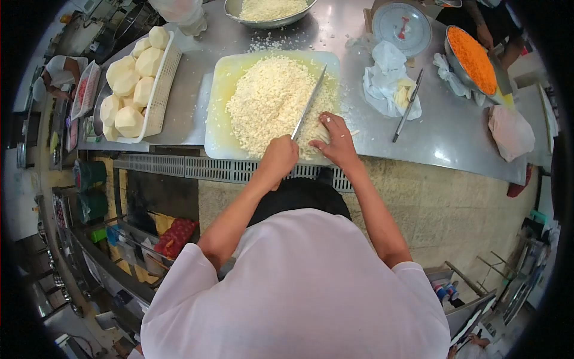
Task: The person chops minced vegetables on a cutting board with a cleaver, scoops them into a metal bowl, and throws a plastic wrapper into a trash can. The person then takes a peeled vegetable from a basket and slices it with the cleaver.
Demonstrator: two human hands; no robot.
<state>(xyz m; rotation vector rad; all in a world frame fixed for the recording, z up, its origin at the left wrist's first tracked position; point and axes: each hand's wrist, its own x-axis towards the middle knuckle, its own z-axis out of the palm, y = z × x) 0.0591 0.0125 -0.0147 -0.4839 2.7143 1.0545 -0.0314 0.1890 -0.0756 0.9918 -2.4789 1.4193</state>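
Note:
My left hand [279, 158] is closed around the handle of a long kitchen knife [310, 103]. The blade points away from me, slanting right across a heap of finely chopped pale vegetable [269, 99]. The heap covers most of a white cutting board [216, 134] with yellowish staining. At the board's right edge, my right hand [338, 140] rests beside the blade over pale pieces. Its thumb and fingers are apart, with thin strips showing near them.
Peeled whole vegetables [128, 90] fill a white basket [170, 78] on the left. At the back is a bowl of chopped pale vegetable [272, 8]. To the right are a scale [402, 30], plastic bag [388, 66], another knife [408, 106], and bowl of orange shreds [472, 58] near another person's hand.

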